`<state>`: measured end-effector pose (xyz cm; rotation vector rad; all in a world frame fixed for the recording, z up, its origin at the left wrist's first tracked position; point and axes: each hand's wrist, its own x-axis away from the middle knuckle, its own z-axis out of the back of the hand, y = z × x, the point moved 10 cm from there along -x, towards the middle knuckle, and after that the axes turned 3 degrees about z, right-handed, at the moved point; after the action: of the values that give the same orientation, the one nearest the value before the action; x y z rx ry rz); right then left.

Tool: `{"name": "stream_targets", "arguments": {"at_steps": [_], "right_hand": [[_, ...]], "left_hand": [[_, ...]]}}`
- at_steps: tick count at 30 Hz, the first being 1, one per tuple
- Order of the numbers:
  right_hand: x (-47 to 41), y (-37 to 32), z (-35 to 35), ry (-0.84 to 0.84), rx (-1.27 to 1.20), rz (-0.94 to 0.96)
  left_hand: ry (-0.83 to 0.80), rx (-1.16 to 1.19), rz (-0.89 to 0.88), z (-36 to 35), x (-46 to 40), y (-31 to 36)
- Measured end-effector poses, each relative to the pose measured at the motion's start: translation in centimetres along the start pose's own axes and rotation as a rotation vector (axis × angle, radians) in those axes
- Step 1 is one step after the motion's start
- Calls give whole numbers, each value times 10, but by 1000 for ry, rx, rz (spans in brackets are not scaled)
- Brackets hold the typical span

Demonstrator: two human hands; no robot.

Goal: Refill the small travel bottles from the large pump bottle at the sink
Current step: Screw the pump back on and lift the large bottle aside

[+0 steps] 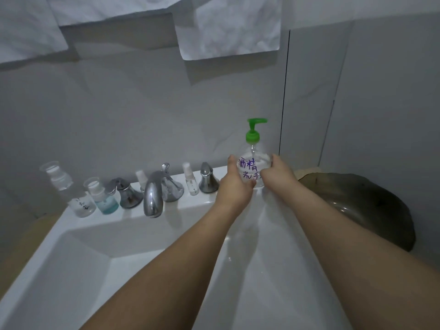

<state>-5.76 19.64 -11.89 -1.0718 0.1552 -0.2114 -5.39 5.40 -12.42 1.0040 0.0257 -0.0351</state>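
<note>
A clear pump bottle (254, 160) with a green pump head and purple handwriting stands at the back right of the white sink ledge (209, 198). My left hand (234, 184) grips its left side and my right hand (278, 173) grips its right side. Small travel bottles stand along the ledge: a clear one with a wide cap (78, 201) at far left, one with blue liquid (104, 201) beside it, a small spray bottle (141, 178) behind the tap, and another spray bottle (191, 182) between the handles.
A chrome tap (153, 196) with two chrome handles (126, 194) (207, 181) sits mid-ledge. The white basin (95, 270) lies below. A dark rounded object (357, 206) sits right of the sink. White cloths (228, 25) hang on the wall above.
</note>
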Motion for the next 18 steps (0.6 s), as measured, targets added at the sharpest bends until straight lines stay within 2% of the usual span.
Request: {"name": "stream_targets", "arguments": {"at_steps": [5, 10, 14, 18], "right_hand": [[31, -8, 12, 57, 35, -21], [70, -27, 18, 52, 104, 16], [90, -72, 19, 63, 169, 130], [102, -120, -1, 25, 280, 260]], "left_hand": [[-82, -129, 70, 8, 32, 5], [-308, -544, 71, 28, 63, 9], [-339, -853, 44, 66, 89, 27], [-224, -732, -79, 120, 110, 62]]}}
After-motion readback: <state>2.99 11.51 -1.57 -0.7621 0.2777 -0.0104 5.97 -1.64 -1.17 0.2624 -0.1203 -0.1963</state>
